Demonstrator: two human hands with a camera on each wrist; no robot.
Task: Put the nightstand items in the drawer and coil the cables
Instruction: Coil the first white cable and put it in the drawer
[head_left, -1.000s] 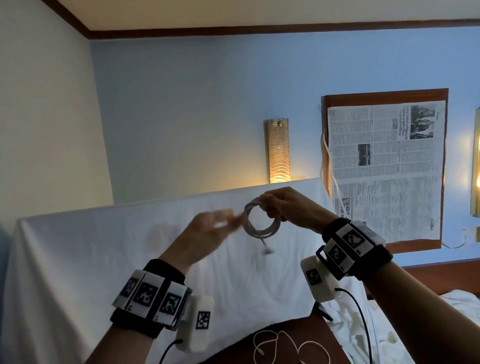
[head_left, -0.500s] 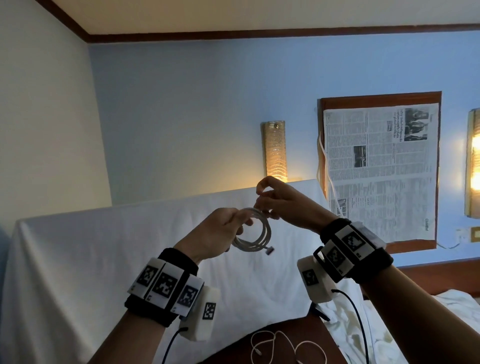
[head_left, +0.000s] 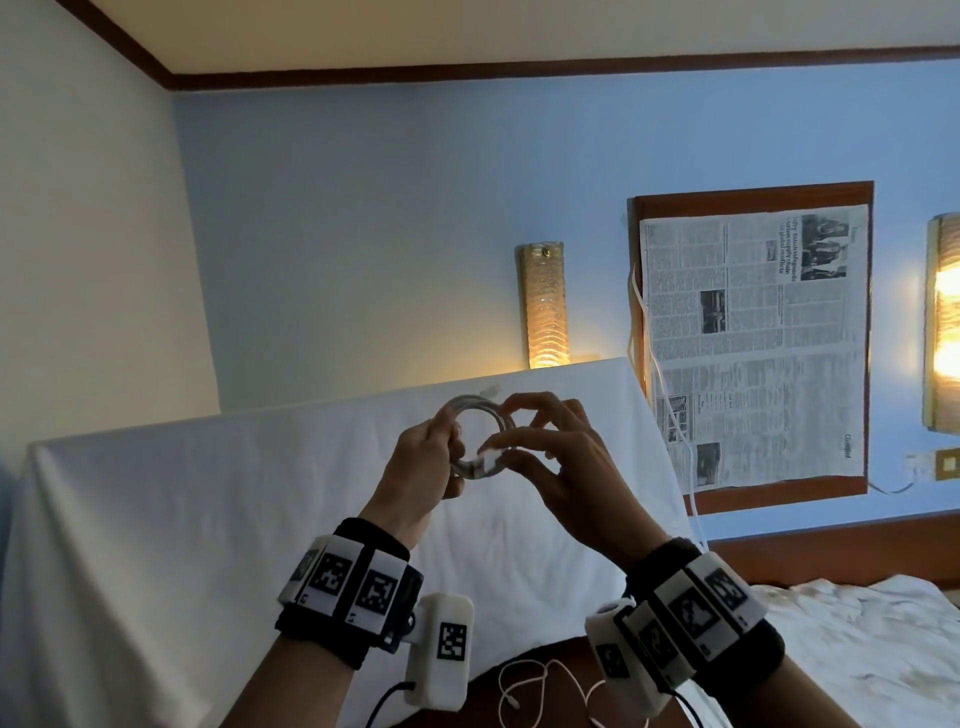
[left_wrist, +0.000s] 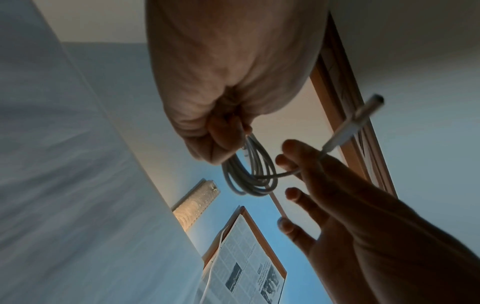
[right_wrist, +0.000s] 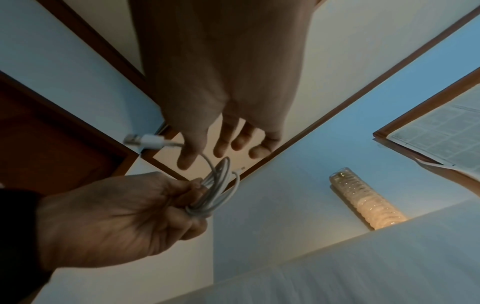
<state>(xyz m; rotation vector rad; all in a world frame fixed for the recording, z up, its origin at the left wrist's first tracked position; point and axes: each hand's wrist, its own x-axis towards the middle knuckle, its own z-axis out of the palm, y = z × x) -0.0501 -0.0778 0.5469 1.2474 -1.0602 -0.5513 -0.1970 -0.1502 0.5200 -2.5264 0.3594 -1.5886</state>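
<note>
A white charging cable (head_left: 480, 410) is wound into a small coil and held up in front of me. My left hand (head_left: 449, 449) grips the coil's left side in curled fingers, which the left wrist view shows wrapped round the coil (left_wrist: 249, 179). My right hand (head_left: 506, 449) pinches the cable's free end by its plug (head_left: 491, 460), with the other fingers spread. In the right wrist view the plug (right_wrist: 145, 142) sticks out to the left of my right hand, above the coil (right_wrist: 215, 185). A second white cable (head_left: 540, 686) lies loose on the dark nightstand (head_left: 519, 654) below.
A white sheet (head_left: 208, 519) covers the upright surface behind my hands. A lit wall lamp (head_left: 543, 306) and a framed newspaper (head_left: 753, 338) hang on the blue wall, and a white cord (head_left: 675, 441) runs down beside the frame. Rumpled bed linen (head_left: 857, 649) lies at lower right.
My left hand has closed on the coil. My right hand has left the coil's top and taken the dangling plug end, bringing it up across the loops.
</note>
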